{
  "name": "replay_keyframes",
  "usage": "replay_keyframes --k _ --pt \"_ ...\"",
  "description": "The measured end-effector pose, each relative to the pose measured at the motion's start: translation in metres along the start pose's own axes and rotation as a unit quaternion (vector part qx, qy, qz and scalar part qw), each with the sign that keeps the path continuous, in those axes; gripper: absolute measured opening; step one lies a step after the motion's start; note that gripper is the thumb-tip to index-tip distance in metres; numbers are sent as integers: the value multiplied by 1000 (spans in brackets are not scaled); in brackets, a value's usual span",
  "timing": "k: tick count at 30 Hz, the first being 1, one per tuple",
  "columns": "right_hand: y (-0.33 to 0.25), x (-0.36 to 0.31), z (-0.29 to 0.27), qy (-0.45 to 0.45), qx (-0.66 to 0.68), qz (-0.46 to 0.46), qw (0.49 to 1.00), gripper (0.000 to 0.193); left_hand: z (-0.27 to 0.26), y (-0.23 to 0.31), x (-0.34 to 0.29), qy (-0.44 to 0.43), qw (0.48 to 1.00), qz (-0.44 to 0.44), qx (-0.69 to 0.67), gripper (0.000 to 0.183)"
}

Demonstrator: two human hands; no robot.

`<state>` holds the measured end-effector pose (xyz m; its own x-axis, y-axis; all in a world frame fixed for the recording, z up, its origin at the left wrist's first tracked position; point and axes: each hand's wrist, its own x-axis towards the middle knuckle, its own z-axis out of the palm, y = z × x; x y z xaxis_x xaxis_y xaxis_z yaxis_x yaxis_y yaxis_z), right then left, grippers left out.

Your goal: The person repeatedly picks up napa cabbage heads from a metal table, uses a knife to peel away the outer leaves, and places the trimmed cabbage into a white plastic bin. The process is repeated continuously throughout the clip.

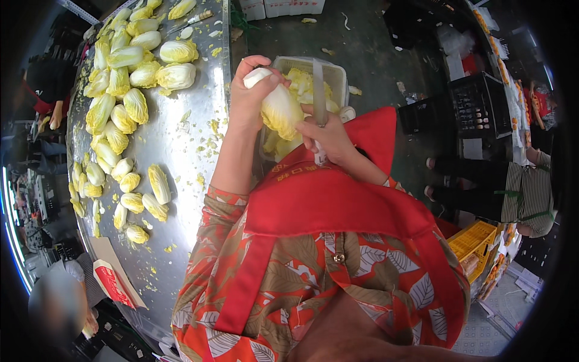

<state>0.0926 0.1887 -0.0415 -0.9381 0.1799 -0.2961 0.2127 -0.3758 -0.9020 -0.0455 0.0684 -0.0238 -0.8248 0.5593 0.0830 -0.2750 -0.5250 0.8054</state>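
Observation:
My left hand [247, 90] is wrapped round a small napa cabbage [280, 113], its white base up by the thumb and its yellow leafy end toward my right hand. In my right hand [330, 137] is a knife [319, 90] with a pale handle, its blade pointing away from me. The fingers of that hand are close to the cabbage's leafy end; whether they touch it I cannot tell. Beneath both hands stands a pale plastic bin [345, 84] with loose yellow-green cabbage leaves [301, 81] in it, partly hidden by my hands and red apron [319, 199].
To the left, a metal table [181, 133] carries many napa cabbages [145, 75], leaf scraps and a piece of cardboard [114, 283]. Black crates [479, 105] and a yellow crate [473, 244] stand at the right. A person in stripes [528, 193] is also there. White boxes [292, 7] lie beyond.

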Motion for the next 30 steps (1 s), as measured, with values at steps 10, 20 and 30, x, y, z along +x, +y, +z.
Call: replay_keyframes --k 10,20,30 --pt "-35 -8 -20 64 204 39 976 25 -33 -6 5 94 903 144 394 27" --pt "-23 18 -59 181 -172 -50 967 58 -31 17 0 113 990 -30 -75 21" --pt "-19 15 20 -5 -206 -185 961 64 -11 18 9 175 978 -10 -111 31"
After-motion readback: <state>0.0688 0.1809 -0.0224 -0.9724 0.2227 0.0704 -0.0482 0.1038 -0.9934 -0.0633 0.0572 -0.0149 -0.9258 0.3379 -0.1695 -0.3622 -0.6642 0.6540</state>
